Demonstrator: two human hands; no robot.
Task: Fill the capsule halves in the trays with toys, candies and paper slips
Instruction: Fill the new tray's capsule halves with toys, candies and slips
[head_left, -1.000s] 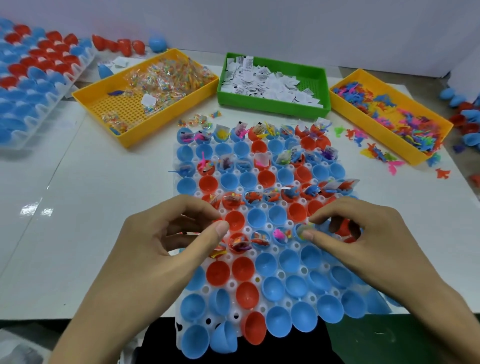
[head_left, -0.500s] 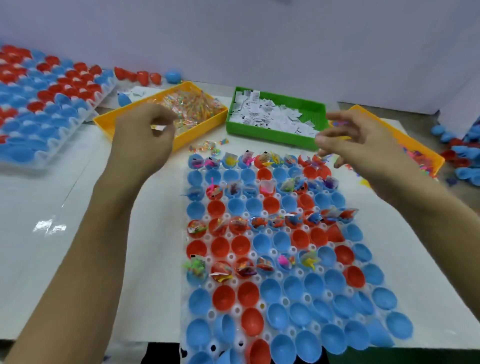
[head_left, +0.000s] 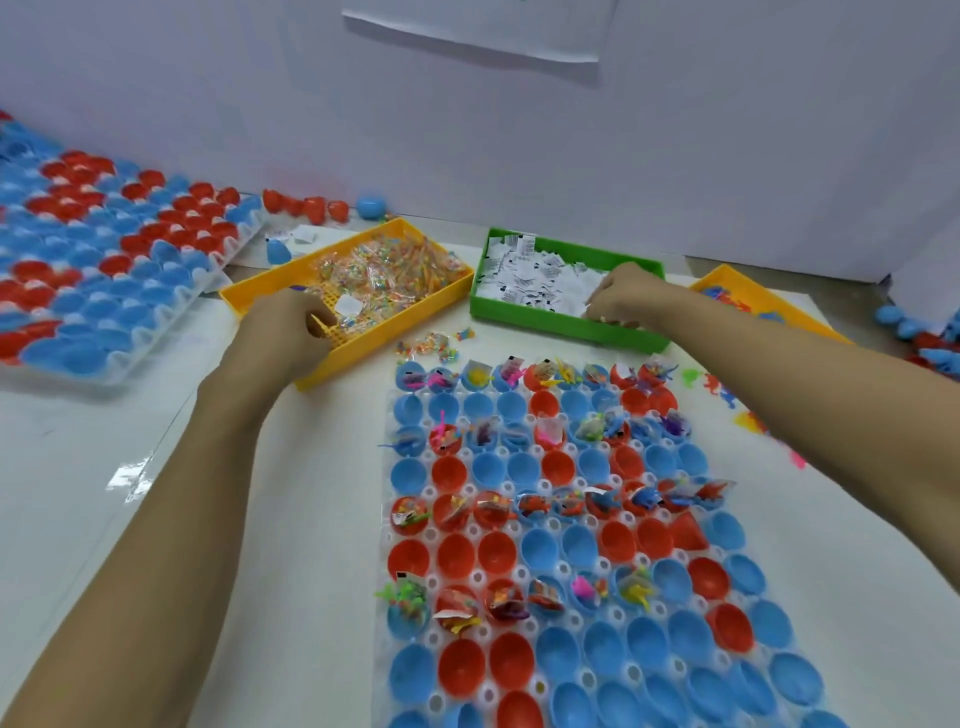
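Observation:
A clear tray (head_left: 385, 540) of blue and red capsule halves (head_left: 540, 545) lies in front of me. Some rows hold toys, candy packets and slips; other rows are empty. My left hand (head_left: 288, 327) reaches into the yellow candy tray (head_left: 311, 257), fingers curled down near the candy packets (head_left: 384, 270); whether it holds one is hidden. My right hand (head_left: 623, 296) is in the green tray (head_left: 519, 319), fingertips pinching at the white paper slips (head_left: 524, 278). At the far right, a second yellow tray (head_left: 727, 275) holds plastic toys.
A large tray of closed-looking red and blue capsules (head_left: 104, 260) lies at the far left. Loose candy packets (head_left: 431, 345) lie between the candy tray and the capsule tray. Stray toys (head_left: 717, 384) are scattered on the table at right. A wall stands behind the trays.
Both hands left the capsule tray and moved forward. The left went down into the candy tray, the right into the green slip tray. The view tilted up.

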